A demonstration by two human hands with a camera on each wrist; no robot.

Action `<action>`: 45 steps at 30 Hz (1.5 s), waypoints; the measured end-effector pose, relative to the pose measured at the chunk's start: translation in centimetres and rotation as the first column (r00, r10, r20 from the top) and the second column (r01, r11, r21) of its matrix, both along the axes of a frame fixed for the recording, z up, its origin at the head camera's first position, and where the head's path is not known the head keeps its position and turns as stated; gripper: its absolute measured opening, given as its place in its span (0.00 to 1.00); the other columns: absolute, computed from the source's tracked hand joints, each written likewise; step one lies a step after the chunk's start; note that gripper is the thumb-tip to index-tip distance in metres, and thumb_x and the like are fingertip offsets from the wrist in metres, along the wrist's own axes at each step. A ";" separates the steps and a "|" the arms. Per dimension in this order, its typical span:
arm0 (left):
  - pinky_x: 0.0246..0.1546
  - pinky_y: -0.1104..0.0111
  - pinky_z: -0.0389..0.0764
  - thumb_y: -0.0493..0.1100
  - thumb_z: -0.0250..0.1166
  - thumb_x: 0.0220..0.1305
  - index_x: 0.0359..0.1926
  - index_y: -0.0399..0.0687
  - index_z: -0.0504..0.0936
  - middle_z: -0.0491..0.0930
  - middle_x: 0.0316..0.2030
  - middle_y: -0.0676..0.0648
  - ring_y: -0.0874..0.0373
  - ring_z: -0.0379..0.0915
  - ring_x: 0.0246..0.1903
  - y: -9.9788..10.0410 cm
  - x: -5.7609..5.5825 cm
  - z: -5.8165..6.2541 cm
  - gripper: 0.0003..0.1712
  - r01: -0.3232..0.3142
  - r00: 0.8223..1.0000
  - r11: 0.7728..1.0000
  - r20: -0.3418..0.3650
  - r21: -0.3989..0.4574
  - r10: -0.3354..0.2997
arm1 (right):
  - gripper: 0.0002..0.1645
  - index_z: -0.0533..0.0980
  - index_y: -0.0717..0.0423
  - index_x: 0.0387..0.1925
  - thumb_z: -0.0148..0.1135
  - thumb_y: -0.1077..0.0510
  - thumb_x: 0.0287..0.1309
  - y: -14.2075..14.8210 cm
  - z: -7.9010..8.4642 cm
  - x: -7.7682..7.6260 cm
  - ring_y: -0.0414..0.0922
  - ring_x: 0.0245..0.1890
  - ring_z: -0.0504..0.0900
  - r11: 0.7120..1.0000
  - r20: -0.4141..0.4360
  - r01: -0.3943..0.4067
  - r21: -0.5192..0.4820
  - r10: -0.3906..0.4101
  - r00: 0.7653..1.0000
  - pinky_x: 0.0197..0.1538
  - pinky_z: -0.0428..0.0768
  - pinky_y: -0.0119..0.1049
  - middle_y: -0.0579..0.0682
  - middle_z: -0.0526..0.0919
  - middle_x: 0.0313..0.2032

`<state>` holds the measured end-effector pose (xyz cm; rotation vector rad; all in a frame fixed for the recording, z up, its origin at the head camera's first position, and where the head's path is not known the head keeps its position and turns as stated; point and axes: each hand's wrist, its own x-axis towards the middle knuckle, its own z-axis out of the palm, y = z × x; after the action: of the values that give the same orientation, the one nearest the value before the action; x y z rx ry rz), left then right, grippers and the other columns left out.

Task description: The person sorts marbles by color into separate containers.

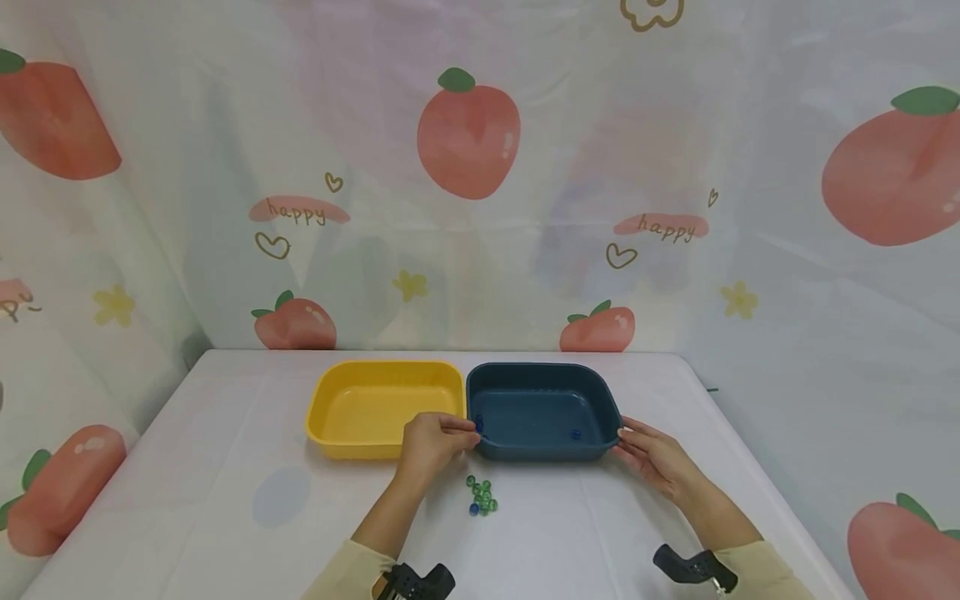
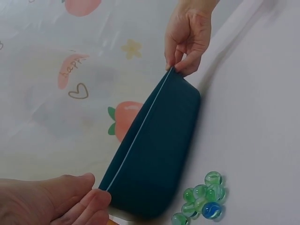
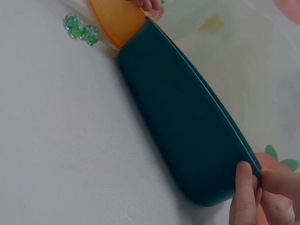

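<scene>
On the white table (image 1: 555,533), both hands (image 1: 433,443) (image 1: 660,463) pinch the dark blue bin (image 1: 543,451) at opposite ends.

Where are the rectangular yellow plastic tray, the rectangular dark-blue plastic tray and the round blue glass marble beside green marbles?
Yellow tray (image 1: 366,412): head view, inside floor.
Dark-blue tray (image 3: 180,115): right wrist view, outer wall.
Blue marble (image 2: 212,211): left wrist view, its middle.
</scene>
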<state>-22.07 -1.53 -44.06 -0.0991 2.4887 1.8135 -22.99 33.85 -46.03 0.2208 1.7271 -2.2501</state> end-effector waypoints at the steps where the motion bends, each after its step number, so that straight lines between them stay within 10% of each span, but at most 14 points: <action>1: 0.33 0.69 0.86 0.40 0.75 0.54 0.35 0.41 0.89 0.87 0.29 0.47 0.50 0.85 0.34 -0.1 0.1 0.0 0.08 0.004 1.000 1.000 -0.002 -0.002 -0.004 | 0.42 0.38 0.71 0.75 0.49 0.66 0.72 0.0 0.0 0.0 0.36 0.44 0.83 1.000 -0.001 -0.001 -0.002 0.001 1.000 0.51 0.83 0.28 0.45 0.84 0.42; 20: 0.35 0.68 0.86 0.41 0.75 0.54 0.37 0.42 0.89 0.87 0.29 0.49 0.57 0.82 0.30 -1.8 2.2 -2.1 0.10 0.045 0.992 0.999 0.115 0.008 -0.046 | 0.42 0.37 0.71 0.75 0.49 0.66 0.71 0.0 0.0 0.0 0.36 0.43 0.83 1.000 0.001 0.007 0.002 -0.007 1.000 0.50 0.83 0.28 0.45 0.83 0.42; 45: 0.24 0.72 0.81 0.37 0.78 0.45 0.31 0.44 0.89 0.87 0.24 0.50 0.64 0.80 0.24 -1.2 4.5 -5.8 0.09 0.087 0.996 0.995 0.015 -0.049 -0.086 | 0.42 0.39 0.69 0.75 0.51 0.65 0.71 -0.2 0.1 0.2 0.35 0.44 0.83 0.999 0.015 0.017 0.029 -0.018 1.000 0.52 0.82 0.28 0.44 0.82 0.43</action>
<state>-17.52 -2.71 -49.81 -0.0051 2.4887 1.7133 -22.79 33.66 -45.94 0.2596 1.7572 -2.2314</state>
